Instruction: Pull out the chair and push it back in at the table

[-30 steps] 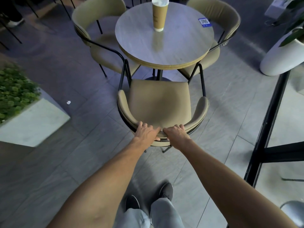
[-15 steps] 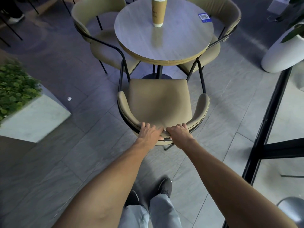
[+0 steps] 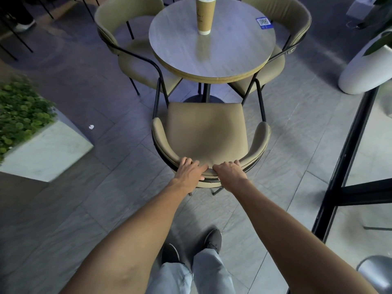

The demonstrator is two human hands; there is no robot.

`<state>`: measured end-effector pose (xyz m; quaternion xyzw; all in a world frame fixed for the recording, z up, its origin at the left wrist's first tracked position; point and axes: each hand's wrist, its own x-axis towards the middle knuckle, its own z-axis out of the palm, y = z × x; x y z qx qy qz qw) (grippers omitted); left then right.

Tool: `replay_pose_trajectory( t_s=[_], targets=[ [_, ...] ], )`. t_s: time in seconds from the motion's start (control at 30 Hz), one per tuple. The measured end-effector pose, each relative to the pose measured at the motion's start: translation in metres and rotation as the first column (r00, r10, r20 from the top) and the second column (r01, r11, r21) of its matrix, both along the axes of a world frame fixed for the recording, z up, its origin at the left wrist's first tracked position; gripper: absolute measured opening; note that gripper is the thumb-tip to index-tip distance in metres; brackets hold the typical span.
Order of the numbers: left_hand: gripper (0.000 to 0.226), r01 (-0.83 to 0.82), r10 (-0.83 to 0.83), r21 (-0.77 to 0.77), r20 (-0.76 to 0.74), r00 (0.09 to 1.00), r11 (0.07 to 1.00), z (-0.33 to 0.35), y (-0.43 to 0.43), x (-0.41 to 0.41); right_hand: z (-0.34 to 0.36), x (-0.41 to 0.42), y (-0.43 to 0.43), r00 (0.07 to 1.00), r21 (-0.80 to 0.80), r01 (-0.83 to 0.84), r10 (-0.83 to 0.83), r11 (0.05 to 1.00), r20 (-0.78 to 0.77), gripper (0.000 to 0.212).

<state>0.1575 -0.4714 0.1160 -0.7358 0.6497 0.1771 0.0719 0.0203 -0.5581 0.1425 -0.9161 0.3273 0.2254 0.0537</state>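
Observation:
A tan padded chair (image 3: 205, 132) with a black metal frame stands in front of me, facing the round grey table (image 3: 212, 52). Its seat front sits just short of the table's near edge, over the table's black base. My left hand (image 3: 188, 172) and my right hand (image 3: 229, 174) grip the top of the curved backrest side by side, with the fingers wrapped over the pad. Both arms are stretched forward.
A paper cup (image 3: 205, 15) and a blue QR sticker (image 3: 263, 22) are on the table. Two matching chairs (image 3: 131, 60) (image 3: 292, 22) flank it. A white planter box (image 3: 46, 149) stands left, a white pot (image 3: 364, 71) and a black metal frame (image 3: 343, 166) right.
The gap between the chair seat and the table edge has widened a little; the chair has come toward me with both hands still gripping the backrest.

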Motion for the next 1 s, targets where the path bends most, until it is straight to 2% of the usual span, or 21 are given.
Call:
replay_pose_trajectory(
  t_s=[0.2, 0.47, 1.0],
  targets=[
    [0.034, 0.006, -0.006, 0.006, 0.002, 1.0, 1.0, 0.002, 0.001, -0.004, 0.0, -0.005, 0.001, 1.0, 0.039, 0.013, -0.013, 0.999, 0.004, 0.023],
    [0.033, 0.012, -0.012, -0.006, 0.006, 1.0, 1.0, -0.003, 0.0, -0.001, -0.003, -0.008, 0.002, 1.0, -0.003, -0.003, 0.003, 1.0, 0.017, 0.025],
    [0.034, -0.029, 0.017, 0.115, 0.098, 0.995, 0.993, 0.032, 0.002, -0.011, 0.006, -0.013, 0.011, 0.998, 0.062, 0.028, -0.032, 0.998, 0.057, 0.021]
  ],
)
